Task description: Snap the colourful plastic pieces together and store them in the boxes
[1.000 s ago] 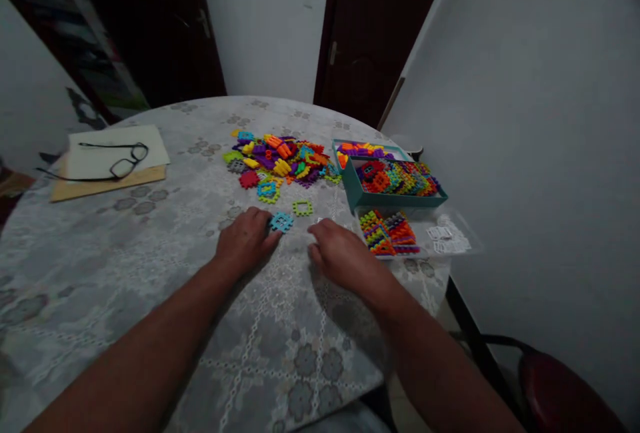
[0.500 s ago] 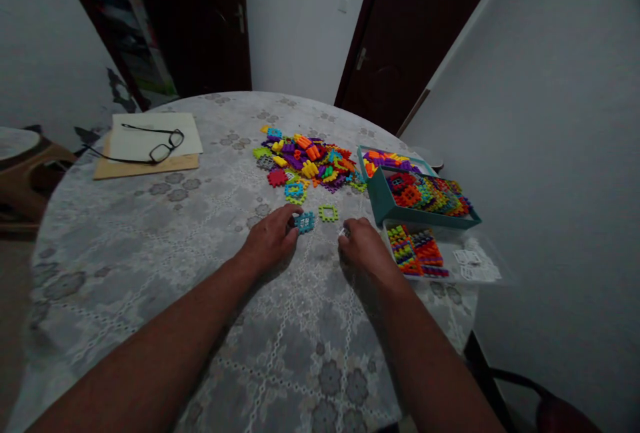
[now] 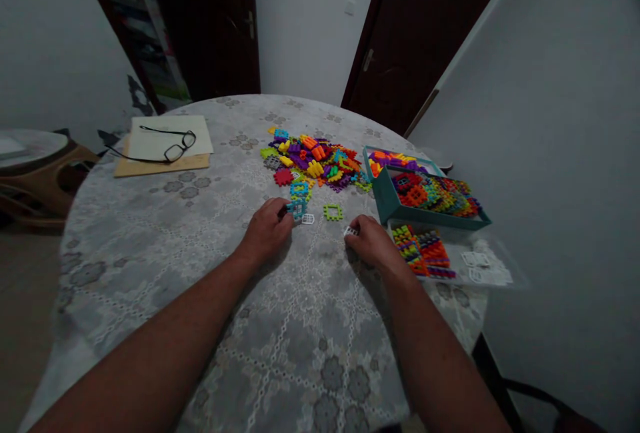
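My left hand (image 3: 270, 230) pinches the edge of a blue square frame block (image 3: 297, 208) with toothed sides, held tilted over the table. A small white window piece (image 3: 308, 219) lies on the cloth just beside that block. In the fingers of my right hand (image 3: 369, 238) is another white window piece (image 3: 350, 231), partly covered by the fingertips. Between the two hands a lime green square frame block (image 3: 333, 212) lies flat. Beyond my left hand, a light blue frame block (image 3: 299, 189) rests at the near edge of the pile.
A heap of colourful plastic blocks (image 3: 320, 158) sits mid-table. On the right stand a teal box (image 3: 384, 198) full of blocks and a clear plastic tray (image 3: 460, 272) with blocks and white pieces. Eyeglasses (image 3: 174, 152) lie on papers (image 3: 165, 168) at the left.
My left hand has lifted and tilted the blue frame block, and a white window piece now shows on the cloth beside it. The view has shifted slightly.
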Demonstrator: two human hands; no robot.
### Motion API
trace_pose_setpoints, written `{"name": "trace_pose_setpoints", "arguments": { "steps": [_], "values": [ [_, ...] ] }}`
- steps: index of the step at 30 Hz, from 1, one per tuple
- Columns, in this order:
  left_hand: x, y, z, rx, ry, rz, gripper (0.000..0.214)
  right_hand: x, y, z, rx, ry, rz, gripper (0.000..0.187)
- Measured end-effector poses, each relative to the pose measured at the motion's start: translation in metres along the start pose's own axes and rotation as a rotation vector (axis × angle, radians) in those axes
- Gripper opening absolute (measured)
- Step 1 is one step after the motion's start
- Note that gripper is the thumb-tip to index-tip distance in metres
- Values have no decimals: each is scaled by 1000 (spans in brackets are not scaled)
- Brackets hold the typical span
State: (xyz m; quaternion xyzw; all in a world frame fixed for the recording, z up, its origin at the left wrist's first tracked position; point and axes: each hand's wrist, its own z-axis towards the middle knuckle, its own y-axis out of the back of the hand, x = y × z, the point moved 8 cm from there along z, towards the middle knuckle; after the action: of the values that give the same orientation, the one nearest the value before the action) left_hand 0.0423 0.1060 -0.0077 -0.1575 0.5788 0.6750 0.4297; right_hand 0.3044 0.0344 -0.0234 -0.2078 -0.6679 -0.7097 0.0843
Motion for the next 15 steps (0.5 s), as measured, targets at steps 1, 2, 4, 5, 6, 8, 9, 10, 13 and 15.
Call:
{"name": "trace_pose_setpoints", "arguments": {
  "steps": [1,2,4,5,6,8,9,10,13,15],
  "values": [
    [-2,2,0,-14,-6,-6,17,0,1,-1,-2,-1,10,19],
    [-3,4,-1,-23,-11,-13,17,2,2,-2,0,-2,28,21],
    [-4,5,-2,-20,6,-28,17,8,2,-5,14,13,84,24],
    [-4,5,-2,-9,27,-37,17,13,2,-7,16,33,114,24],
    [-3,4,-2,2,51,-48,18,20,3,-8,6,59,141,22],
    [-1,2,-3,22,84,-70,17,35,4,-11,-32,129,187,17],
    [0,1,-3,26,87,-78,17,42,3,-12,-48,164,205,15],
    [0,0,-3,29,81,-82,16,49,2,-13,-52,195,218,15],
    [0,-1,-3,31,62,-74,17,61,-10,-15,4,264,223,16],
    [1,-1,-3,24,59,-69,18,62,-15,-14,-5,285,216,20]
  ]
}}
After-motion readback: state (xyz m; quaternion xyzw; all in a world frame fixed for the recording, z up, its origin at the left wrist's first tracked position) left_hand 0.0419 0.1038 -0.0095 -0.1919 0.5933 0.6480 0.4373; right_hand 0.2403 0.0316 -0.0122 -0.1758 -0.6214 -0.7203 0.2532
